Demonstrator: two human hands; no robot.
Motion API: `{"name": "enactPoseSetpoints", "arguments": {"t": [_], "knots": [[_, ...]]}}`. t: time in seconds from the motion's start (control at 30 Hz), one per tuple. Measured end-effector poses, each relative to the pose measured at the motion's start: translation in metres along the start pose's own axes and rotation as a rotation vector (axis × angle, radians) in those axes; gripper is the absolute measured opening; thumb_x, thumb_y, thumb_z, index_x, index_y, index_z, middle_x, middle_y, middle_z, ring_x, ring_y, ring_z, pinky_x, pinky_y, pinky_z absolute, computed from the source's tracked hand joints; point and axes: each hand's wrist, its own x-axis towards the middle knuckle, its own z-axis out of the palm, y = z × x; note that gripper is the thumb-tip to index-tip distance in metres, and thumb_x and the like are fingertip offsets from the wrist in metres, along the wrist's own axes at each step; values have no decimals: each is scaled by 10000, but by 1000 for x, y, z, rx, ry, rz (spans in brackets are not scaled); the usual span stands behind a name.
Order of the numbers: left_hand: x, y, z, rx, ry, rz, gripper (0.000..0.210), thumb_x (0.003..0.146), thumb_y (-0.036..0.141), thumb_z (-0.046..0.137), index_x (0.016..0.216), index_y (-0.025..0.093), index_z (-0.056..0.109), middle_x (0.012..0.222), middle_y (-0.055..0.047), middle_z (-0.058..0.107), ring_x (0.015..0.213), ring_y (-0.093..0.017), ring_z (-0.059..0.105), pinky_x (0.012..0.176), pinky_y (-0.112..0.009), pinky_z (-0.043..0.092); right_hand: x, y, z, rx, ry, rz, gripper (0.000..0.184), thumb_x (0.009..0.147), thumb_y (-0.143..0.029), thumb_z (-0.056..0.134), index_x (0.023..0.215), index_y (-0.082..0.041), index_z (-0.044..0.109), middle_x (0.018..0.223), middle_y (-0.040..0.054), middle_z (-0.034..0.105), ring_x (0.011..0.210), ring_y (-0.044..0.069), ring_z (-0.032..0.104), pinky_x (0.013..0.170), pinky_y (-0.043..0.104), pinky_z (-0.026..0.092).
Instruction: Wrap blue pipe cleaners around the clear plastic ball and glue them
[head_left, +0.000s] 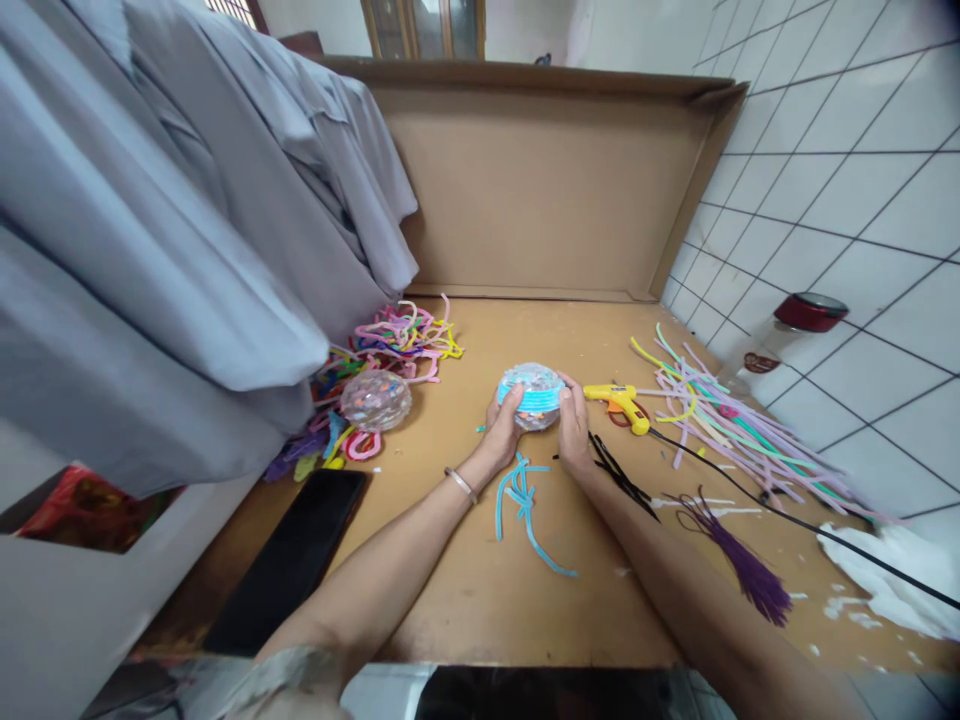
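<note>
The clear ball [531, 396] (banded in blue pipe cleaner) was clasped between the left hand [501, 432] and right hand [574, 432]; wrapping seemed underway, with the glue gun [619, 404] lying just right of the right hand.

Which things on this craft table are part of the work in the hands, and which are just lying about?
In use:
left hand and right hand, both holding the clear ball wrapped in blue pipe cleaner
loose blue pipe cleaners beside the wrists
yellow glue gun nearby

Lying about:
second clear ball
black phone
purple tassel
red-lidded jar
</note>
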Motion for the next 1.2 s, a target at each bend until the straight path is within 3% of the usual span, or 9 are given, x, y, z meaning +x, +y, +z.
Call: {"name": "enactPoseSetpoints", "arguments": {"t": [0.37, 0.6, 0.9, 1.07, 1.2], "knots": [[17, 0, -9, -21, -9, 66, 615, 653, 547, 847, 1101, 168, 663, 1095, -87, 763, 1144, -290, 688, 1019, -402, 510, 10, 0, 22, 116, -87, 65, 730, 705, -585, 763, 1287, -211, 529, 1235, 101, 658, 1062, 232, 645, 963, 398, 526], [19, -1, -11, 14, -58, 7, 653, 629, 588, 852, 1073, 142, 679, 1096, -112, 764, 1144, -305, 689, 1024, -407, 510, 8, 0, 15, 108, -28, 80, 607, 763, -569, 698, 1231, -215, 543, 1147, 74, 660, 999, 209, 636, 898, 360, 532], [21, 3, -11, -6, -97, -41, 684, 612, 594, 863, 1103, 152, 687, 1122, -110, 770, 1203, -319, 670, 1057, -422, 505, 14, 6, 10, 134, 5, 69, 516, 877, -619, 521, 1157, -195, 612, 1190, 100, 685, 1100, 230, 642, 1010, 414, 495], [20, 5, -14, -30, -91, -92, 601, 648, 569, 840, 1066, 164, 692, 1097, -99, 780, 1209, -315, 671, 1049, -424, 519, 9, 2, 6, 151, -72, 27, 543, 831, -580, 630, 1224, -207, 596, 1271, 98, 670, 1171, 244, 630, 1062, 427, 475], [20, 6, -17, -37, -84, -117, 582, 655, 546, 831, 1068, 162, 688, 1090, -101, 782, 1221, -323, 665, 1047, -426, 525, 4, -5, 5, 118, -82, 17, 521, 801, -531, 675, 1205, -212, 595, 1212, 89, 690, 1122, 249, 642, 1010, 417, 507]]}}
